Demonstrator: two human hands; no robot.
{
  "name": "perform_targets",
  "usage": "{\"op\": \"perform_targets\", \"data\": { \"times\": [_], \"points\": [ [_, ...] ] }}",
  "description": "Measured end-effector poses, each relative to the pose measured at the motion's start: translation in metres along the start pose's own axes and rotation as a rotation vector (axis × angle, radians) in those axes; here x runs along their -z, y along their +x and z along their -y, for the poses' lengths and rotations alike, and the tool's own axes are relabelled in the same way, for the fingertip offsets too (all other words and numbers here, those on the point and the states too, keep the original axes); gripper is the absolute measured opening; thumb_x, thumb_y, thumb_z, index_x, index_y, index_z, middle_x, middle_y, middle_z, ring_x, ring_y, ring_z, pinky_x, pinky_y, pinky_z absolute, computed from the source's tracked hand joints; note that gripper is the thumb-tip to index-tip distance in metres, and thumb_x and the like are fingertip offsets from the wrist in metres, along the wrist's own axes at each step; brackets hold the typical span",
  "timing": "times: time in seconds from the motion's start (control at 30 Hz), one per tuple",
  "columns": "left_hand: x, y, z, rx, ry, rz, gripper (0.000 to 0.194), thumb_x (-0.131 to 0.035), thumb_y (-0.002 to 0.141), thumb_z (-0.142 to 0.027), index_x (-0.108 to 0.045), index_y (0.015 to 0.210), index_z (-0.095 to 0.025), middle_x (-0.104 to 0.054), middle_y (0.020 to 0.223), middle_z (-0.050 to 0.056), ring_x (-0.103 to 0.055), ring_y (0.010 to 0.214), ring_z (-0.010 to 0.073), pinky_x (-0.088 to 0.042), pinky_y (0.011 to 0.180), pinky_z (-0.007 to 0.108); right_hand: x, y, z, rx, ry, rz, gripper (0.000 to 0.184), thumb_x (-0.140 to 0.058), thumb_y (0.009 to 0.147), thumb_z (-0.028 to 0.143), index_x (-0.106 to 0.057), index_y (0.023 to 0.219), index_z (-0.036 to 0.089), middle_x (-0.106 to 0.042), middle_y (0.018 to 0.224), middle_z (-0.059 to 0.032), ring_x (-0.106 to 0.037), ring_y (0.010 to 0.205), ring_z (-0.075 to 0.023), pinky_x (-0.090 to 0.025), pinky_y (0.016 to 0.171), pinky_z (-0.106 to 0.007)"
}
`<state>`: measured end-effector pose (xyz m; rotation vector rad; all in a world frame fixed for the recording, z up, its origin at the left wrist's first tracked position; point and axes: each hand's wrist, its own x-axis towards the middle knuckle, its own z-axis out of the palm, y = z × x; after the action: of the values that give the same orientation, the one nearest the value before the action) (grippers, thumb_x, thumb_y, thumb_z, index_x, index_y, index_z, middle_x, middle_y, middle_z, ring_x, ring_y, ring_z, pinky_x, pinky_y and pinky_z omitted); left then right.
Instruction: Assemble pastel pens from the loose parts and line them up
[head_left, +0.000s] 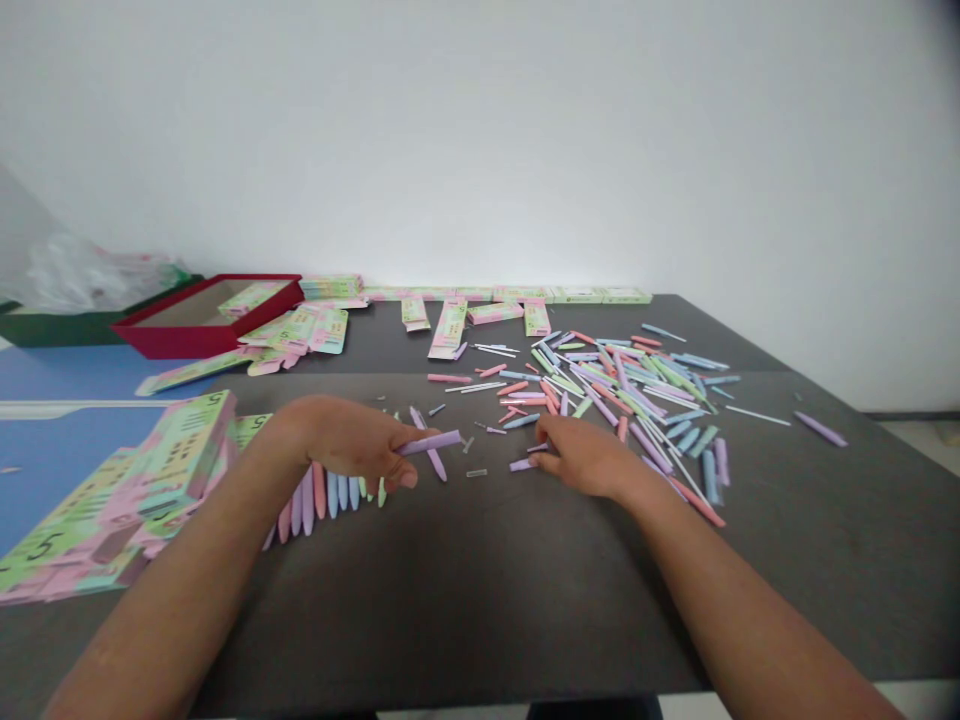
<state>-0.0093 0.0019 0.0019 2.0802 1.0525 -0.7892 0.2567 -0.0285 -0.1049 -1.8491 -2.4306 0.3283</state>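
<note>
- As I watch the feed, the left hand grips a lilac stick between thumb and fingers.
- Though curled against a short lilac piece on the dark counter, the right hand might not be gripping; I cannot tell.

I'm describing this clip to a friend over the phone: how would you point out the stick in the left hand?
On the dark table, find the fanned row of pastel sticks. Just above it is the left hand, whose fingers hold a lilac stick level, while a similar stick lies slanted on the table right under it.
</note>
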Motion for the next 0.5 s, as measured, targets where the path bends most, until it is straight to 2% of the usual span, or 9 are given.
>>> {"op": "perform_targets", "data": {
  "times": [0.13, 0.27, 0.33, 0.5],
  "points": [
    [0.000, -0.003, -0.001, -0.006, 0.082, -0.038, 0.063, -0.046, 0.087, -0.035, -0.022, 0.144, -0.021, -0.070, 0.094, 0.006, -0.063, 0.082, 0.0207, -0.045, 0.066, 0.026, 0.003, 0.011, 0.001, -0.126, 0.015, -0.184, 0.015, -0.043, 0.088, 0.031, -0.054, 0.090, 0.021, -0.064, 0.086, -0.0049, -0.056, 0.077, -0.0185, -0.028, 0.060, -0.027],
    [0.001, -0.009, -0.002, -0.009, 0.109, -0.074, 0.062, -0.046, 0.087, -0.036, -0.025, 0.143, -0.021, -0.069, 0.097, 0.007, -0.062, 0.085, 0.0217, -0.043, 0.066, 0.027, 0.009, 0.020, -0.005, -0.167, 0.022, -0.237, 0.017, -0.041, 0.089, 0.029, -0.056, 0.089, 0.021, -0.065, 0.085, -0.0059, -0.055, 0.076, -0.0183, -0.028, 0.059, -0.026],
    [0.002, -0.012, -0.001, -0.010, 0.112, -0.092, 0.060, -0.045, 0.087, -0.035, -0.028, 0.142, -0.022, -0.069, 0.094, 0.005, -0.062, 0.082, 0.0210, -0.043, 0.065, 0.026, 0.011, 0.018, -0.011, -0.145, 0.036, -0.195, 0.016, -0.044, 0.087, 0.030, -0.057, 0.088, 0.020, -0.064, 0.084, -0.0056, -0.054, 0.075, -0.0176, -0.028, 0.059, -0.026],
    [0.001, -0.014, 0.002, -0.049, 0.191, -0.132, 0.055, -0.047, 0.085, -0.035, -0.038, 0.137, -0.021, -0.069, 0.087, 0.004, -0.061, 0.072, 0.0188, -0.040, 0.057, 0.024, 0.003, 0.003, -0.015, 0.056, 0.092, 0.032, 0.018, -0.055, 0.080, 0.030, -0.057, 0.097, 0.023, -0.063, 0.085, -0.0029, -0.054, 0.073, -0.0153, -0.030, 0.062, -0.024]
  ]
}}
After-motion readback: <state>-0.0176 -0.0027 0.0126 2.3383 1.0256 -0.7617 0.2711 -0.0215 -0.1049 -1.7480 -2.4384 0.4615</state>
